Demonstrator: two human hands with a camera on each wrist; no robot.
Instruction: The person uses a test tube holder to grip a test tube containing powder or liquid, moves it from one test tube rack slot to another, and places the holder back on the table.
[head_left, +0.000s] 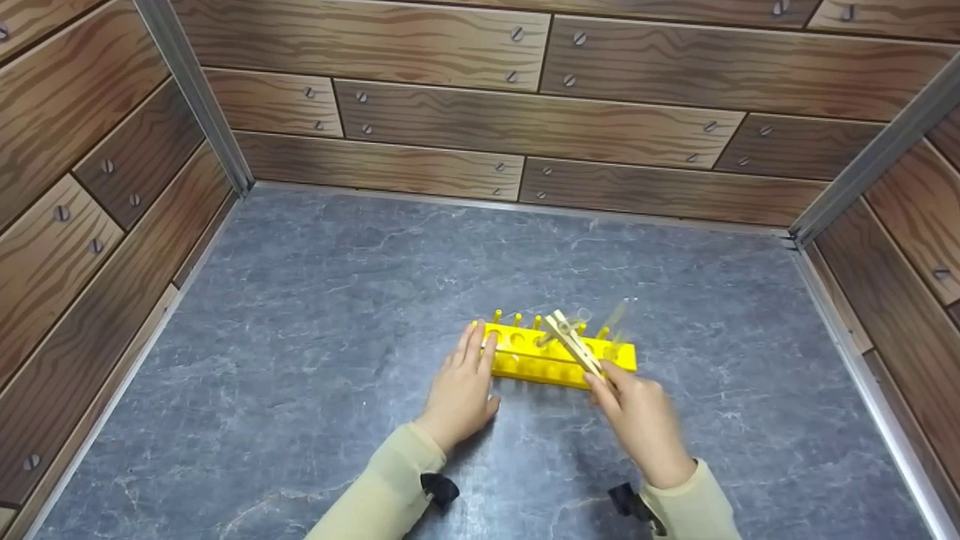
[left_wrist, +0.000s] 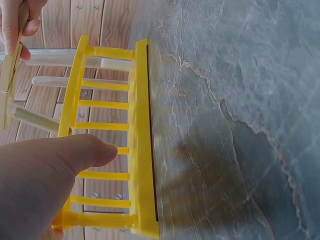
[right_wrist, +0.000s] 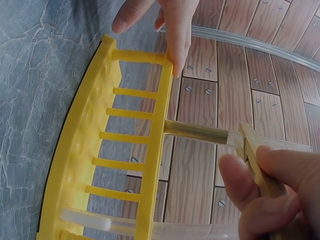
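A yellow test tube rack [head_left: 525, 367] with holes and a row of pegs stands on the floor. My left hand [head_left: 459, 390] rests straight fingers on its left end, with the thumb [left_wrist: 95, 151] alongside the front. With my right hand [head_left: 641, 420] I pinch a wooden test tube clamp [head_left: 579, 349]. Its jaws are round the upper end of a test tube [right_wrist: 197, 132] that looks yellowish. The tube's lower end meets a hole in the rack's top plate; no part of it shows below the plate. Clear tubes, one of them this test tube [right_wrist: 190, 230], are at the rack's right end.
The rack stands on a grey marbled surface [head_left: 337, 300]. Wood-patterned panels [head_left: 450, 112] rise at the back and both sides, with metal strips [head_left: 862, 165] at the corners. Black straps [head_left: 439, 489] show at my wrists.
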